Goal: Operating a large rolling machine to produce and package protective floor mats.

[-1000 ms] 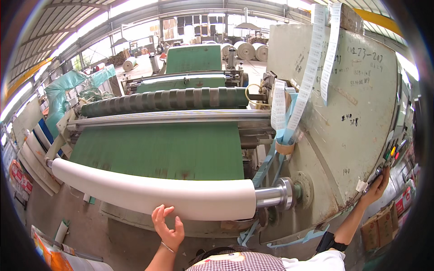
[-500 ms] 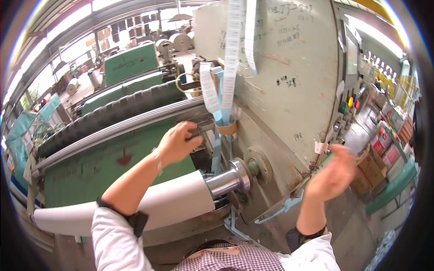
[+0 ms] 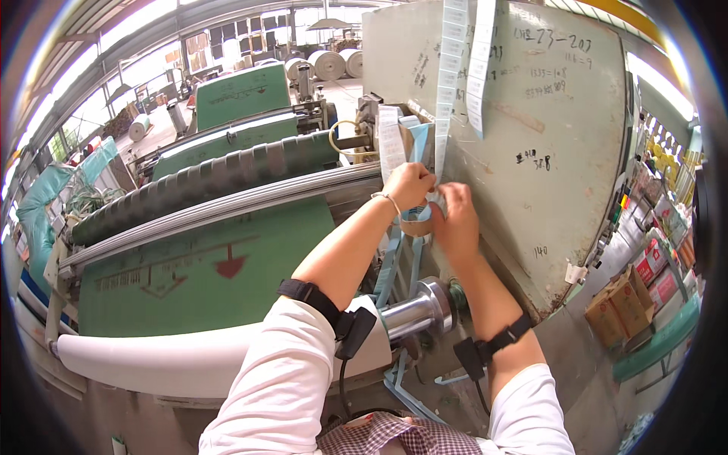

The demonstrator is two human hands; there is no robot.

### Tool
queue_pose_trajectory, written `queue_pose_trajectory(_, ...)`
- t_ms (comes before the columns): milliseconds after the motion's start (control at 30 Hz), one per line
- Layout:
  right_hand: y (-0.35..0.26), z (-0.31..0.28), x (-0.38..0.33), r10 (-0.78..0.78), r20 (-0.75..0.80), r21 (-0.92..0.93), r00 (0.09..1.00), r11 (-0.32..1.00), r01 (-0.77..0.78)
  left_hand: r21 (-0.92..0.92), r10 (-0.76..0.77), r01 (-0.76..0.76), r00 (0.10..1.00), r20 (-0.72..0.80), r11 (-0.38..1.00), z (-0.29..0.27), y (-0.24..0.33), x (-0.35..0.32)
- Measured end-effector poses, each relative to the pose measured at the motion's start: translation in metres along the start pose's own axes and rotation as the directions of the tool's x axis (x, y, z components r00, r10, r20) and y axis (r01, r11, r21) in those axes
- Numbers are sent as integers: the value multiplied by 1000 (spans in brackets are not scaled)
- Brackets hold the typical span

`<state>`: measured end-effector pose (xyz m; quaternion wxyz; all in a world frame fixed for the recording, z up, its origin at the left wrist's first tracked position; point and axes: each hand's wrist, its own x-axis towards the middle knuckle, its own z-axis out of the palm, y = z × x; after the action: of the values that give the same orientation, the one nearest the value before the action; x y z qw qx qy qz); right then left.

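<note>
Tape roll (image 3: 415,221), brown, hangs against the lower left edge of the grey-green machine side panel (image 3: 546,174), just above the steel shaft end (image 3: 415,315). It sits dead ahead of me, at the meeting point of both hands. Its hole seems to face me, so its axis runs roughly along my line of sight; mostly covered, can't confirm.

Left hand (image 3: 408,186) is above and slightly left of the roll, fingers curled and pinched on the bottom of a white label strip (image 3: 391,144) or on the tape end; I can't tell which. Right hand (image 3: 455,220) is on the roll's right side, touching it, fingers wrapped round the rim. Hands are together, nearly knuckle to knuckle. Neither is clearly nearer; right has the better hold on the roll itself.

Long axes: two longer white label strips (image 3: 453,68) hang vertically down the panel and end just above the hands. Pale blue straps (image 3: 390,262) run downward from the roll past the shaft.

Room: panel blocks the right and back. Left is open over the green fabric web (image 3: 205,273) and the grey roller bar (image 3: 227,205). Below, the shaft end and the white fabric roll (image 3: 174,356) crowd the drop path. Free travel is toward me and up-left. Cardboard boxes (image 3: 618,311) sit low right, well apart.
</note>
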<state>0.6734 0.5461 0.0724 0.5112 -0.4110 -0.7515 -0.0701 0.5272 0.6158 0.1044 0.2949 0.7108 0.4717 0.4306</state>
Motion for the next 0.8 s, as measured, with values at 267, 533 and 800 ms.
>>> queue_pose_trajectory(267,15,14,9,163,-16,7,987,987,-163,96,6,4,994,-112,995,2,-3,6)
queue_pose_trajectory(533,13,12,5,-172,-34,-170,985,972,163,-276,-205,253,960,191,927,-19,-1,-14)
queue_pose_trajectory(800,7,12,-23,-237,-67,-207,969,953,219,135,-102,150,947,-306,979,-8,-28,-3)
